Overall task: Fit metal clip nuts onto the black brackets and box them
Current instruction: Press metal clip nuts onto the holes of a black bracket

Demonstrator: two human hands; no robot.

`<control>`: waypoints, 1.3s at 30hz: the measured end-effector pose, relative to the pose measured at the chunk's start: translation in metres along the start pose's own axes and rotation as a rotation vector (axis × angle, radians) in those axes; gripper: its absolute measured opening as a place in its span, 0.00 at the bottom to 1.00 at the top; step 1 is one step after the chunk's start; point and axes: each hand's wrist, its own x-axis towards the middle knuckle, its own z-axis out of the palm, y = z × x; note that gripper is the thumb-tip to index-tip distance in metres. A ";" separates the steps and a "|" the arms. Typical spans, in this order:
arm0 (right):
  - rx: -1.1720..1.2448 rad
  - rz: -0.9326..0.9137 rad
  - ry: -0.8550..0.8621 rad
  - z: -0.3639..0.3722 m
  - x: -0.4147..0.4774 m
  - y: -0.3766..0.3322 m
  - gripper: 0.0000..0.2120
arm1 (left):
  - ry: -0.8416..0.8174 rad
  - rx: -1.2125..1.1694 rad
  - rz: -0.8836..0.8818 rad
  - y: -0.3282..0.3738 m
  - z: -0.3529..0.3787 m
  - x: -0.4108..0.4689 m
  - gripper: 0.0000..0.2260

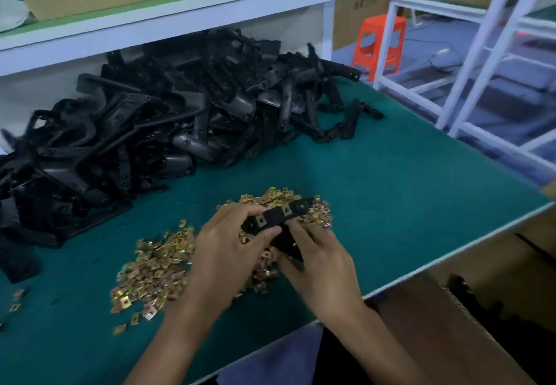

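Green matting is covering the bench [391, 189], and a white shelf [180, 14] is running across above its far side. A heap of black brackets [150, 119] is lying at the far left, well apart from my hands. Loose clip nuts [156, 267] are spreading across the near middle, directly under where I am working. Off to the far right an orange stool [379, 41] is standing on the floor.

I am holding one bracket [278, 216] just above the nuts. Its long axis is running from near left to far right, with the pointed end sticking out past my fingers towards the far right. My left hand [222, 252] is curling round the near-left end, thumb pressing on the near edge. My right hand [319, 264] is wrapping round a lower black part of the same piece, on its near-right side; whether I am also pinching a nut there, I cannot tell. Two brassy squares are showing on the upper face, which I am taking to be nuts already seated.

A cardboard box [481, 279] is sitting open at the near right, below the bench edge, with dark shapes inside. My right hand is the nearer one to it, so I am judging that the finished piece should go rightwards and down, once any remaining seat is filled.
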 end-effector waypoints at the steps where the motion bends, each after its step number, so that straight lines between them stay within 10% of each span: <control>1: -0.015 0.036 0.007 -0.013 -0.007 0.007 0.27 | -0.002 -0.025 0.048 0.008 0.009 0.002 0.13; 13: -0.165 0.630 0.097 -0.131 -0.170 0.083 0.26 | -0.585 -0.235 0.430 0.124 0.136 -0.041 0.24; 22: -0.398 1.015 0.102 -0.201 -0.175 0.192 0.28 | -0.595 -0.257 0.442 0.118 0.130 -0.054 0.17; 39: 0.192 0.159 0.053 -0.029 -0.006 0.028 0.10 | -0.075 0.098 -0.273 -0.057 0.047 0.113 0.09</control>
